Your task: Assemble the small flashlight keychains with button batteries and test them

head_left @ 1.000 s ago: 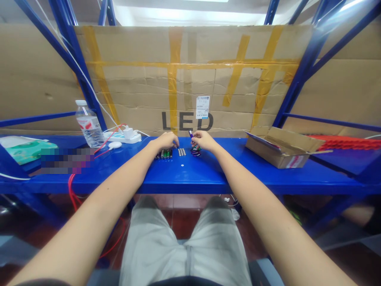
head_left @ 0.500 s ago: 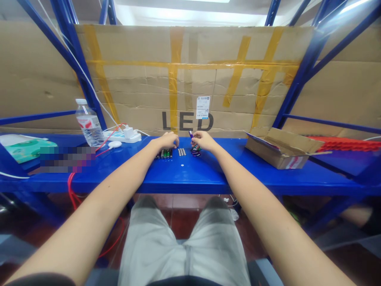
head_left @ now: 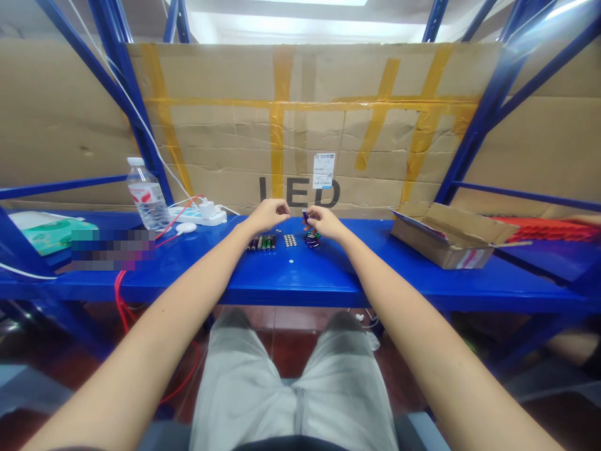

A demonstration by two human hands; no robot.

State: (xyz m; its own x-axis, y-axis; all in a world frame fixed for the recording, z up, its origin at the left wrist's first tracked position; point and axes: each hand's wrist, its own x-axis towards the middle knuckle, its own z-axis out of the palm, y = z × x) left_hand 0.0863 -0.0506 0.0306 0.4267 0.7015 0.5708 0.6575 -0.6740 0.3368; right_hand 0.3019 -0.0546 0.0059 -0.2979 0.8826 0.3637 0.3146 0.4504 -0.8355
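Observation:
My right hand [head_left: 325, 223] pinches a small purple tube [head_left: 305, 216] upright between thumb and fingers. Below it lies a small pile of shiny purple and green pieces [head_left: 311, 239]. My left hand [head_left: 272, 214] hovers just left of it with its fingertips pinched together; whatever may be in them is too small to see. Under that hand a row of short dark and green tubes [head_left: 261, 243] lies side by side on the blue table [head_left: 300, 279]. Small silver round pieces [head_left: 290, 240], like button cells, sit in a tight grid between the row and the pile.
An open cardboard box [head_left: 451, 241] stands at the right, with a red stack [head_left: 549, 229] beyond it. At the left are a water bottle [head_left: 148, 199], a white power strip [head_left: 201, 215], red cable [head_left: 123, 300] and a green packet [head_left: 51, 235]. A large cardboard sheet [head_left: 225, 144] closes off the back.
My left hand has lifted from the row of tubes and moved right, toward my right hand. The purple tube in my right hand has dropped slightly. The view has shifted a little.

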